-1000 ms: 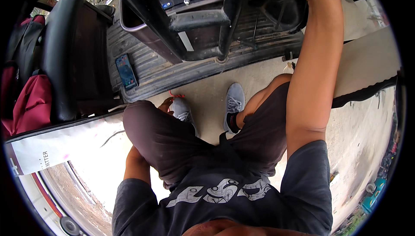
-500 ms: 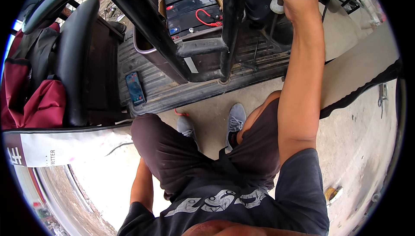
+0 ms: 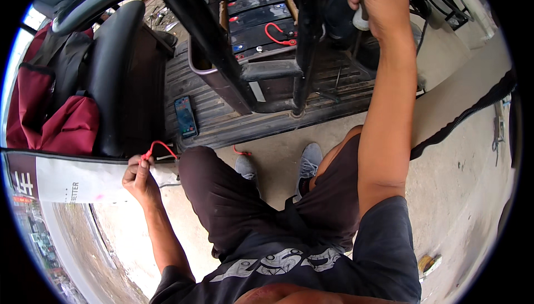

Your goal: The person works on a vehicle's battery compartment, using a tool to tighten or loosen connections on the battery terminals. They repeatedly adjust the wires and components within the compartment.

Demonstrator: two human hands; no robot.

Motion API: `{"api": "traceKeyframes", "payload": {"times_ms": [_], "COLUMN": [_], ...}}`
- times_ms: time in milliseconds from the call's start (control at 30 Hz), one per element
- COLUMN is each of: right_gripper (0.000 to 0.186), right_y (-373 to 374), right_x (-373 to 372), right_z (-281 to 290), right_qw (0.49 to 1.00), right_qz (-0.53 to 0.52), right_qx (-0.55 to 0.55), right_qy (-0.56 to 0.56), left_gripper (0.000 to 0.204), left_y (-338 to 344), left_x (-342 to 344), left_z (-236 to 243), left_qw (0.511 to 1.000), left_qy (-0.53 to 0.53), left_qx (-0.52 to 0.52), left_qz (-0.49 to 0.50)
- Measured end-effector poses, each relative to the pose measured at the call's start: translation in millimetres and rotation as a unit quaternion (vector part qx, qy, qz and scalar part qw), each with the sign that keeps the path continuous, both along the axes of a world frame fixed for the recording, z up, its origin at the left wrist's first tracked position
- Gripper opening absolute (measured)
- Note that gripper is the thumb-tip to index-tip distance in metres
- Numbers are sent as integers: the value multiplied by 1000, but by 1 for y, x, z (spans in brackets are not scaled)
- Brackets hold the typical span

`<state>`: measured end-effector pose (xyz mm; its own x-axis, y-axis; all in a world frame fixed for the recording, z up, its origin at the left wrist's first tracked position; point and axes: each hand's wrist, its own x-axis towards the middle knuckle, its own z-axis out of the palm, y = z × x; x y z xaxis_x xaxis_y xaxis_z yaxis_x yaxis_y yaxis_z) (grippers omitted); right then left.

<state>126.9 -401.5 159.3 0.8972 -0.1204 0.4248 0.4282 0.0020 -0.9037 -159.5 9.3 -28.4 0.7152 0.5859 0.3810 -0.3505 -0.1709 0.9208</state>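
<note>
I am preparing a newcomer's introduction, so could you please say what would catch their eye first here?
The eye would probably fall first on the bright red cable pinched in the left grip, left of centre. Next would come the black batteries in the bin at upper centre, a second red cable on top. At upper right, the right grip holds a pale-ended object.
</note>
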Motion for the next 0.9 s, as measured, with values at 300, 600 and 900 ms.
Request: {"api": "traceKeyframes", "payload": {"times_ms": [300,600,900], "right_gripper": [29,28,34], "right_y": [4,-26,-25], "right_x": [-8,11,14], "right_z": [-10,-37,-38], "right_qw": [999,996,995], "right_qz": [-18,83,84], "right_qx": [31,9,-41], "right_qy": [-14,4,16], "left_gripper": [13,12,22], "left_y": [1,-48,-102], "left_x": [96,189,272], "left_z": [97,127,125], "left_qw": [970,962,961], "left_qy": [-170,-199,-133], "left_qx": [-125,40,236], "left_qz": [-117,-185,-57]}}
